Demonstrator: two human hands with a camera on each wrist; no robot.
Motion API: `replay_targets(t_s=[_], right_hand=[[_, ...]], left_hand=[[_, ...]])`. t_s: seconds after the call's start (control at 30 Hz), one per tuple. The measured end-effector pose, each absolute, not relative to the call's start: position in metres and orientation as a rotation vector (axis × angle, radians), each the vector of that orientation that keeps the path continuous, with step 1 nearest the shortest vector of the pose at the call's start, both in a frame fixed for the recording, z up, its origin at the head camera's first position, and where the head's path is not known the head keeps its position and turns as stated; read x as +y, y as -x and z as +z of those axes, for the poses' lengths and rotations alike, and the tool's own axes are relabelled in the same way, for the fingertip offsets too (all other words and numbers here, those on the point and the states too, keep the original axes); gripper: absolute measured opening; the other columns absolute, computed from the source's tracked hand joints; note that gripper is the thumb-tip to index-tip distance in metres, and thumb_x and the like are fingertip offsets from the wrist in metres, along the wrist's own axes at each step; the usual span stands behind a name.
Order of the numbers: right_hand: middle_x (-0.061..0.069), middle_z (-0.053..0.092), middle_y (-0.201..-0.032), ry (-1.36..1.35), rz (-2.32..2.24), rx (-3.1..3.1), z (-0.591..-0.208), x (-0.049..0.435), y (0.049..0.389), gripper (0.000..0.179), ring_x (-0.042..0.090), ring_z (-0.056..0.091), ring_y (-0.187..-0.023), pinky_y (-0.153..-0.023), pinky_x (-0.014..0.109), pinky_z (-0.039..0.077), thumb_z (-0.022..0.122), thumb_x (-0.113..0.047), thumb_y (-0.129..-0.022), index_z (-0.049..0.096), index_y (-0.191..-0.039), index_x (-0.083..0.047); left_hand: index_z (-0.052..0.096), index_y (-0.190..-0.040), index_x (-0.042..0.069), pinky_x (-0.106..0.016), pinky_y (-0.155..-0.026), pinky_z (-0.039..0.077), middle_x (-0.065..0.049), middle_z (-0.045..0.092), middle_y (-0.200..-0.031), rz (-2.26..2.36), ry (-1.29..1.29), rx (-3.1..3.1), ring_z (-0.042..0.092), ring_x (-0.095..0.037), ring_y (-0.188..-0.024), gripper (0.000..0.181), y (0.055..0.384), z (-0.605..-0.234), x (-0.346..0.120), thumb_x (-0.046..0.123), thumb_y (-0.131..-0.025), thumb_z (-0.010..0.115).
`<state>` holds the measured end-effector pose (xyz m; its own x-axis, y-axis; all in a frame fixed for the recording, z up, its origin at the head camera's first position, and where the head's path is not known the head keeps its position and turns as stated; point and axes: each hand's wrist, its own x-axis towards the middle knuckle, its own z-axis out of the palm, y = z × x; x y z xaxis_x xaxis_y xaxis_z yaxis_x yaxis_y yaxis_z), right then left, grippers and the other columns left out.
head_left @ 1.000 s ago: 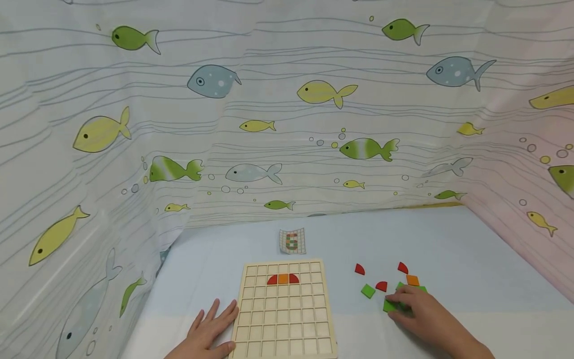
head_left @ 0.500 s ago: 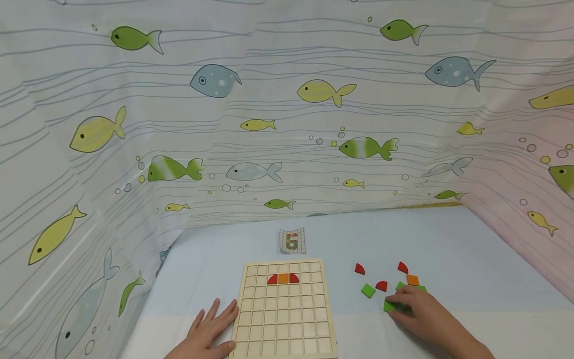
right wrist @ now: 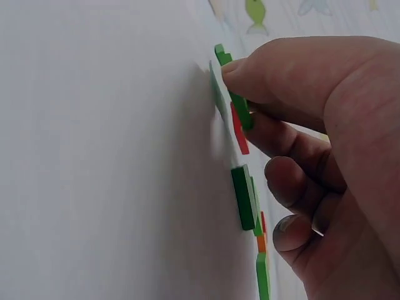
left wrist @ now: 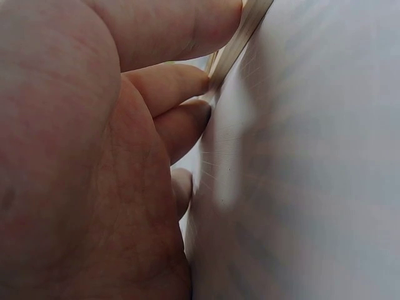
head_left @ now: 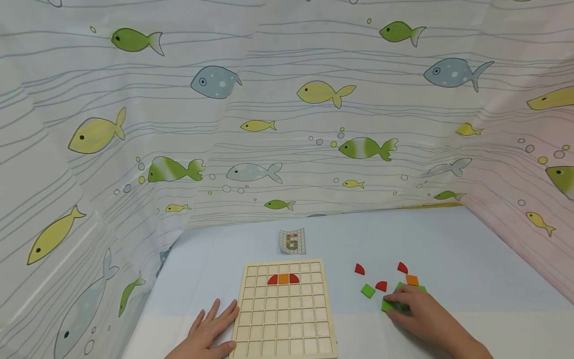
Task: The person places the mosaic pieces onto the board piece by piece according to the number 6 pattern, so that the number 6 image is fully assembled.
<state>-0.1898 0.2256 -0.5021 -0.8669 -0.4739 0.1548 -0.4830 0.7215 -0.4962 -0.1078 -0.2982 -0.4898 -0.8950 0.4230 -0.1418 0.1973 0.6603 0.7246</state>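
Observation:
My right hand (head_left: pixel 419 310) pinches a green square tile (right wrist: pixel 233 89) between thumb and fingertips. In the right wrist view that tile is tipped on edge, just off the tabletop. Under and beside this hand lie other green tiles (right wrist: pixel 244 197), partly hidden by it in the head view. My left hand (head_left: pixel 208 332) rests on the table with fingers spread, its thumb and a fingertip against the left edge of a wooden grid board (head_left: pixel 269 317). Near the board's top, one row holds an orange square (head_left: pixel 283 278) between two red quarter-circles (head_left: pixel 272 279).
Loose red quarter-circles (head_left: pixel 359 269), a green square (head_left: pixel 368 290) and an orange square (head_left: pixel 412 280) lie right of the board. Behind the board sits a small printed pattern card (head_left: pixel 292 241). A fish-patterned curtain (head_left: pixel 314 124) encloses the table's back and sides.
The right hand and its green tile have shifted very slightly left. The left hand and the board stay where they were.

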Motion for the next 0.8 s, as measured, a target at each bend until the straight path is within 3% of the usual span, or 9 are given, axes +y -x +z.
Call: replay_targets(t_s=[0.27,0.53,0.8], right_hand=[[-0.02,0.057,-0.096,-0.904,0.821,-2.724,-0.499,0.215,0.191,0.024,0.003,0.056,-0.084,-0.072,0.025,0.051,0.081,-0.019,-0.083,0.078,-0.107,-0.017],[-0.02,0.055,-0.098,-0.904,0.81,-2.836,-0.492,0.202,0.194,0.024,0.002,0.054,-0.087,-0.075,0.026,0.051,0.08,-0.026,-0.085,0.078,-0.108,-0.021],[-0.021,0.055,-0.097,-1.013,0.796,-2.858,-0.483,0.182,0.198,0.024,0.004,0.054,-0.088,-0.077,0.027,0.052,0.078,-0.022,-0.086,0.077,-0.11,-0.019]], left_hand=[[0.035,-0.153,0.003,-0.07,-0.099,-0.011,-0.021,0.023,-0.158,1.075,-0.493,2.597,-0.005,-0.054,-0.141,0.064,0.107,-0.491,-0.299,0.03,-0.1,0.058],[0.033,-0.153,0.003,-0.071,-0.099,-0.011,-0.022,0.021,-0.158,1.073,-0.496,2.582,-0.006,-0.054,-0.141,0.063,0.107,-0.493,-0.3,0.029,-0.101,0.056],[0.034,-0.153,0.002,-0.072,-0.099,-0.011,-0.024,0.022,-0.158,1.081,-0.499,2.591,-0.006,-0.056,-0.141,0.065,0.105,-0.491,-0.299,0.033,-0.101,0.056]])
